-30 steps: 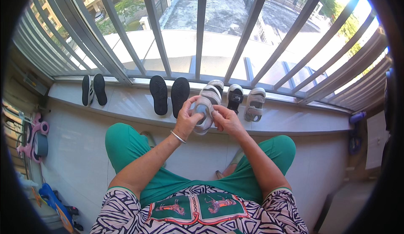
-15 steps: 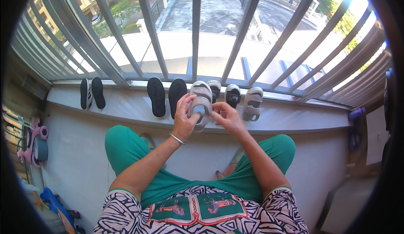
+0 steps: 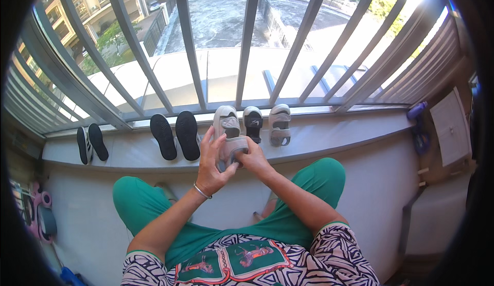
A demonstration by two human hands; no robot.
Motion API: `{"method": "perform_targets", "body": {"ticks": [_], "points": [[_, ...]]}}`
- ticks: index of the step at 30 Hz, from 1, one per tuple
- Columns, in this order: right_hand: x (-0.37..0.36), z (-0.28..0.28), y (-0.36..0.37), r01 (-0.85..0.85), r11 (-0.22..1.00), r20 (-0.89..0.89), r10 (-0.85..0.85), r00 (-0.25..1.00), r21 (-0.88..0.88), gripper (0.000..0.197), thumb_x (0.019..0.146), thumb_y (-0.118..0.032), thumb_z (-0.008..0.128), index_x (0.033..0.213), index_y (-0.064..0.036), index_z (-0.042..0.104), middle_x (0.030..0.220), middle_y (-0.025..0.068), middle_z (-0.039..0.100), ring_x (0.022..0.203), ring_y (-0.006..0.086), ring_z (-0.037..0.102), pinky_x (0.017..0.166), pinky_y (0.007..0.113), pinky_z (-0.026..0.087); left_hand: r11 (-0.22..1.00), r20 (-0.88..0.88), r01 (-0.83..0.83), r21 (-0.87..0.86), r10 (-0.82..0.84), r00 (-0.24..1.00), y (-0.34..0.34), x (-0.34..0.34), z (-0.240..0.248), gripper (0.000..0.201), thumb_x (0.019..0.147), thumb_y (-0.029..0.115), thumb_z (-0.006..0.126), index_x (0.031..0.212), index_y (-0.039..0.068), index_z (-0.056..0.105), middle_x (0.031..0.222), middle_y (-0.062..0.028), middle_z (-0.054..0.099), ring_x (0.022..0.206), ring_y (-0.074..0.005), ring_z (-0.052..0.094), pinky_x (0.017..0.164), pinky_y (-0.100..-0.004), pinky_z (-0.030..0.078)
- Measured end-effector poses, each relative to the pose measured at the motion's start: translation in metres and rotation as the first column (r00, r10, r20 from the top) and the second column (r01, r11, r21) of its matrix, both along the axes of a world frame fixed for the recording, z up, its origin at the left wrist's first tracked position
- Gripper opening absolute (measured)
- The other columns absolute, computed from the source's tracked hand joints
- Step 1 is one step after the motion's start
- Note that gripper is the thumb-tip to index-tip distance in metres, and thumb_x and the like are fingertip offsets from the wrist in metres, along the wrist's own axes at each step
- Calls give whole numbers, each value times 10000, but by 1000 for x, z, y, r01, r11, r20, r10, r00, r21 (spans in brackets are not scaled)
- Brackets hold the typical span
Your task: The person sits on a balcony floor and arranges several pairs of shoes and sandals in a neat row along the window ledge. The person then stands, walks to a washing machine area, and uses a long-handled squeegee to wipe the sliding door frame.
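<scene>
A pale grey-and-white child's sandal (image 3: 226, 124) is between my two hands above the ledge, its white toe pointing away from me. My left hand (image 3: 210, 165) grips its left side, with the fingers along the edge and the thumb by the heel. On the right, my right hand (image 3: 254, 158) is closed at the back strap; its fingertips are partly hidden behind the sandal. Just beyond, a black-and-white sandal (image 3: 252, 123) leans on the ledge. A matching grey sandal (image 3: 280, 127) stands to its right.
Dark-soled shoes (image 3: 163, 137) lean on the tiled ledge (image 3: 319, 134) to the left, with a black-and-white pair (image 3: 96, 143) farther left. Metal railing bars (image 3: 246, 44) rise behind. A pink scooter (image 3: 41, 211) stands at the left and a purple bottle (image 3: 417, 110) at the right.
My right hand has come in from the strap's right side and now holds the sandal's back part. My left hand has slid lower along the sandal. The view has shifted to the right.
</scene>
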State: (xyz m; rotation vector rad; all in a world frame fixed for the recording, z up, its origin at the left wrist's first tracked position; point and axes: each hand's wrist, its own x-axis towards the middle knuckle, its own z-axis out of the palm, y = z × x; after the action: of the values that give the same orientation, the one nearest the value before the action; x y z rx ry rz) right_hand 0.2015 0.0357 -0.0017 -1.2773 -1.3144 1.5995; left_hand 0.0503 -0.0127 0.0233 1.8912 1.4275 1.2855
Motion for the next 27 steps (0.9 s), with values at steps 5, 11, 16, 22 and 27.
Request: {"method": "perform_targets", "body": {"ticks": [5, 11, 16, 22, 27], "points": [[58, -7, 31, 34, 999, -13, -34, 999, 14, 328, 772, 24, 528, 1092, 1, 600, 947, 50, 633, 837, 125, 597, 715, 274, 495, 992, 154, 52, -111, -34, 987, 0, 1, 4, 686, 685, 43, 694, 1323, 70, 442, 1457, -142, 251, 1312, -294, 365, 983, -411, 440], [159, -15, 74, 330, 873, 232, -427, 874, 360, 317, 721, 63, 500, 996, -20, 633, 779, 74, 653, 677, 125, 616, 536, 296, 507, 991, 288, -24, -129, 60, 956, 9, -1, 5, 561, 727, 27, 666, 1265, 56, 510, 1403, -147, 346, 1185, -266, 498, 890, -363, 489], [219, -57, 90, 495, 784, 590, -614, 525, 375, 388, 715, -18, 463, 1059, -60, 637, 916, 207, 677, 796, 350, 673, 679, 422, 531, 991, 312, -6, -135, 49, 949, 13, 5, 5, 549, 741, 0, 648, 1269, 51, 505, 1400, -135, 354, 1144, -246, 529, 880, -348, 493], [240, -137, 93, 583, 783, 853, -442, 277, 216, 406, 803, -126, 452, 1176, -120, 614, 1124, 183, 634, 1063, 365, 591, 903, 446, 464, 986, 341, 21, -165, 37, 939, 17, 8, -1, 541, 764, -8, 642, 1283, 46, 495, 1385, -122, 374, 1120, -232, 545, 879, -328, 492], [252, -175, 116, 705, 699, 739, -538, 405, 122, 420, 817, -128, 442, 1205, -131, 603, 1172, 171, 616, 1111, 354, 567, 934, 430, 447, 979, 345, 9, -203, 63, 937, 19, 1, -11, 550, 767, -1, 641, 1292, 45, 483, 1381, -123, 380, 1105, -234, 554, 868, -329, 498]]}}
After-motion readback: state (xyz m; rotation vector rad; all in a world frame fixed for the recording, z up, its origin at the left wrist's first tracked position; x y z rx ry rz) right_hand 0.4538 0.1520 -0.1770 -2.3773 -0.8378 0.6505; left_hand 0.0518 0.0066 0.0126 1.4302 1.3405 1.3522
